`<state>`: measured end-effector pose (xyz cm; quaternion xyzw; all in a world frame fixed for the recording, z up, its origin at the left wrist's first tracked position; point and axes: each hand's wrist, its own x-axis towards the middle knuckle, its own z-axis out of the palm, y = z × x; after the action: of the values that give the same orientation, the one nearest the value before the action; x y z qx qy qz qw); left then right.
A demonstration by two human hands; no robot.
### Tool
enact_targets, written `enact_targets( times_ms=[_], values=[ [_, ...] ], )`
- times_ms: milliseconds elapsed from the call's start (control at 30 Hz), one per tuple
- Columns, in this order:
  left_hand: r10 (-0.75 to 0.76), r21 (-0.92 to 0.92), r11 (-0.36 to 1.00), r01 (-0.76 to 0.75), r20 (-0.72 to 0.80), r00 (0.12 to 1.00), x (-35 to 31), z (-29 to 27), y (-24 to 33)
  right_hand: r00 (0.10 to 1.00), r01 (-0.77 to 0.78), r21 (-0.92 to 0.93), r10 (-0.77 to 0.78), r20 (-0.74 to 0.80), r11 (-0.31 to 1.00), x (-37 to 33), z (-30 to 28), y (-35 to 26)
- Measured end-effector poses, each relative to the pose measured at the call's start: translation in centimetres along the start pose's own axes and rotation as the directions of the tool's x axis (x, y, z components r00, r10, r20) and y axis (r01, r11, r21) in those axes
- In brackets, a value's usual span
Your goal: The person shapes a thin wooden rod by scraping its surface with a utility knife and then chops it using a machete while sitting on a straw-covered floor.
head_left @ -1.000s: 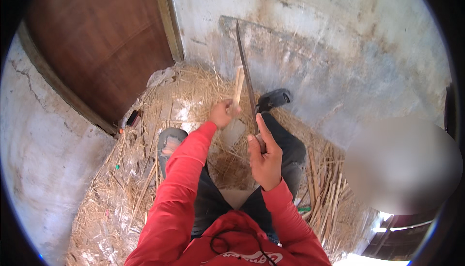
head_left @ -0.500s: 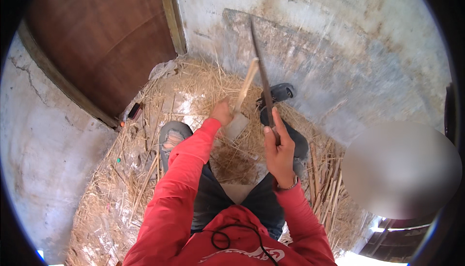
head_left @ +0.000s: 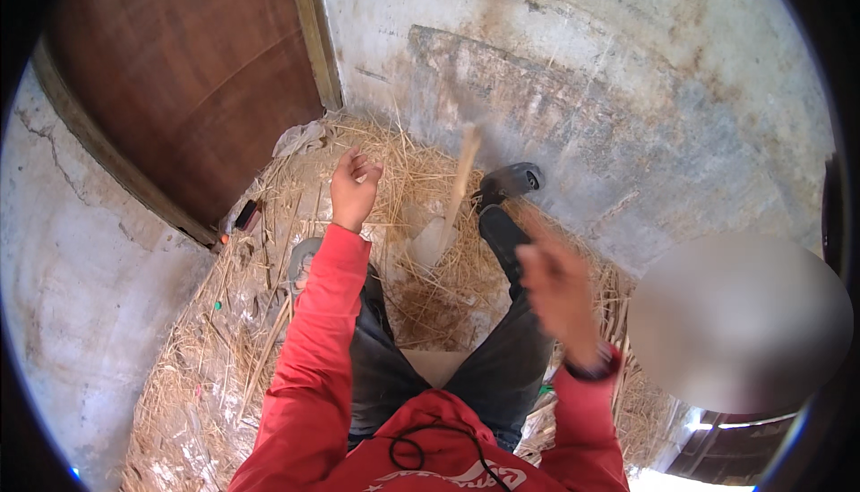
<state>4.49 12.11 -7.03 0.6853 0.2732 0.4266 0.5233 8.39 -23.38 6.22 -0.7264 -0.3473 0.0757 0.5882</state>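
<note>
My left hand [head_left: 356, 189] is raised above the straw, apart from the stick, its fingers loosely bent and nothing in them. My right hand [head_left: 557, 288] is smeared by motion over my right leg; its grip seems closed on the machete, whose blade shows only as a dark blur [head_left: 470, 107] by the wall. Between my feet a pale split piece of wood or bamboo [head_left: 462, 177] stands tilted, its lower end at a flat greyish block [head_left: 432, 243]. Neither hand touches this stick. The machete's handle cannot be made out.
Loose straw [head_left: 242, 349] covers the floor around me. A dark sandal [head_left: 512, 179] is on my right foot beside the stick. Ahead rises a stained wall [head_left: 573, 125]; a brown door [head_left: 188, 71] is at the left. A small dark object [head_left: 246, 214] lies near the door.
My left hand has moved away from the stick, up and to the left. My right hand has shifted right and nearer to me, now blurred. The stick leans much as before.
</note>
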Motion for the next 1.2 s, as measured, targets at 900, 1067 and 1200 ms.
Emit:
enact_targets(
  times_ms=[900,1067,1200],
  values=[
    [0.751,-0.642,0.660,-0.390,0.568,0.336,-20.2,-0.8,18.0,0.958,-0.187,0.126,0.209,-0.197,0.974,2.6,1.7,-4.4],
    [0.771,-0.770,0.636,-0.044,0.637,0.001,-24.7,-1.8,21.7,0.960,-0.156,0.133,0.182,-0.213,0.979,1.1,3.3,-2.7],
    [0.741,-0.741,0.671,0.018,0.669,-0.063,-25.3,-2.2,23.6,0.982,-0.018,0.060,0.029,-0.188,0.998,0.6,6.0,13.3]
  ],
)
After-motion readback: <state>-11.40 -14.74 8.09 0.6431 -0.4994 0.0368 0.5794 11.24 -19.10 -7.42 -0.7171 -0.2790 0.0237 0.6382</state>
